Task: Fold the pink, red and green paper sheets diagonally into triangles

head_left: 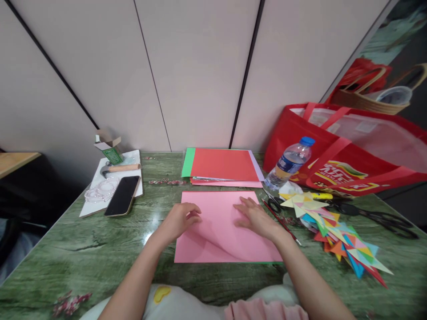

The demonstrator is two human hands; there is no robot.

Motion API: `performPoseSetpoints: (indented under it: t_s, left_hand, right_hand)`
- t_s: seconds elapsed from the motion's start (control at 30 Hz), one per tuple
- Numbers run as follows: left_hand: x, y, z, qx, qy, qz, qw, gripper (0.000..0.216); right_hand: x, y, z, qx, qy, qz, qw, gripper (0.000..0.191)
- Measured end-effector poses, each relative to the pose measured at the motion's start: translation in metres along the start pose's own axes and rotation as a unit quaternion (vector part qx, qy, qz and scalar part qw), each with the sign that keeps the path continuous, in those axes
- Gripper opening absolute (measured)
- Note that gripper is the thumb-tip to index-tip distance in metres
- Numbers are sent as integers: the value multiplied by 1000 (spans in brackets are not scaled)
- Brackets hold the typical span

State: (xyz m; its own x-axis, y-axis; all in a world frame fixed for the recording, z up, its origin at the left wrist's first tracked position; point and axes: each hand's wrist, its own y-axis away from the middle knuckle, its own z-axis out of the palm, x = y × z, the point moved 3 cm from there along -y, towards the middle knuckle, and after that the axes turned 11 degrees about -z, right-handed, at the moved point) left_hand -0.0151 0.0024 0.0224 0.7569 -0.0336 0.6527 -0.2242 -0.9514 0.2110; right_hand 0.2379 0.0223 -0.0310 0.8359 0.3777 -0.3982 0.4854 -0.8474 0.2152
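A pink sheet of paper (220,209) lies on the green marbled table (100,249) in front of me. Its near left part is lifted into a soft curve, and a green edge shows under its near side. My left hand (180,220) rests at the sheet's left edge with curled fingers pinching the lifted paper. My right hand (255,215) lies flat on the right half of the sheet, fingers stretched out and pressing it down.
Behind the sheet lies a stack of coloured paper (222,166). On the right are a water bottle (290,162), a red bag (350,146), folded paper shapes (333,226) and black scissors (376,215). On the left a phone (122,195), a hammer (120,168) and a small box (108,149).
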Motion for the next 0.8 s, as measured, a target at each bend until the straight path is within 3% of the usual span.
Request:
performPoseSetpoints:
  t_s: [0.2, 0.37, 0.53, 0.8]
  left_hand:
    - [-18, -10, 12, -88, -30, -42, 995, 26]
    - [-27, -15, 17, -136, -28, -41, 989, 25]
    - [-35, -16, 18, -148, -3, -48, 988, 32]
    - [-41, -20, 22, -158, 25, -48, 986, 33]
  right_hand:
    - [10, -22, -15, 96, 62, -10, 993, 27]
    - [31, -59, -43, 175, 87, 22, 980, 42]
    - [52, -86, -50, 176, 89, 23, 980, 50]
    - [71, -80, -48, 186, 29, -4, 982, 20]
